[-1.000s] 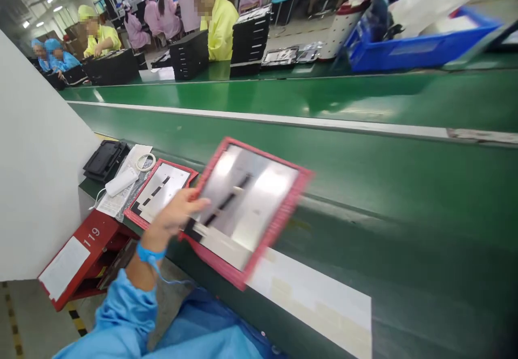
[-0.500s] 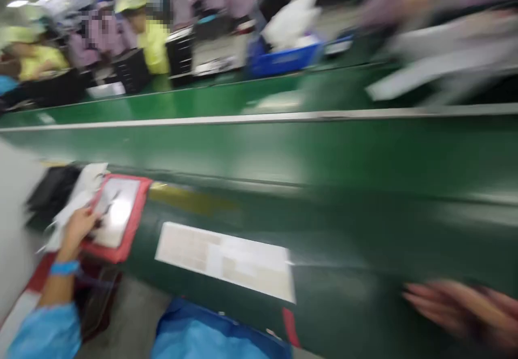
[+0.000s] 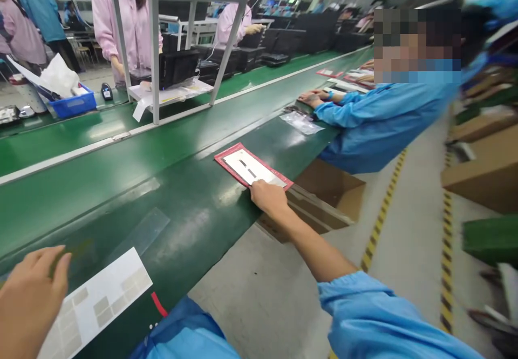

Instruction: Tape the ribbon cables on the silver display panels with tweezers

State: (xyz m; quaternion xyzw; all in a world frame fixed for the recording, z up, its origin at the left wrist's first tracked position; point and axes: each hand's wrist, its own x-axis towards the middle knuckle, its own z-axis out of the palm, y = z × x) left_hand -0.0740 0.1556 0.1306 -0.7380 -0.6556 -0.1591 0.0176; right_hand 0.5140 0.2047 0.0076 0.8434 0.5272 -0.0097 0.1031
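Note:
My right hand (image 3: 267,196) reaches out to the right and grips the near edge of a red-framed tray with a shiny plate (image 3: 251,168), which lies flat on the green bench edge (image 3: 194,208). My left hand (image 3: 30,294) hovers at the lower left with fingers loosely apart, holding nothing, just over a white label sheet (image 3: 95,302) stuck on the bench.
A co-worker in blue (image 3: 380,116) leans on the bench to the right, with a clear bag (image 3: 301,122) beside them. A metal rack (image 3: 162,46) and a blue bin (image 3: 73,104) stand across the belt. An open cardboard box (image 3: 324,191) sits on the floor below the tray.
My view swung from left to right. My left hand let go of the red-framed tray at the left. My right hand now holds another red-framed tray at the right.

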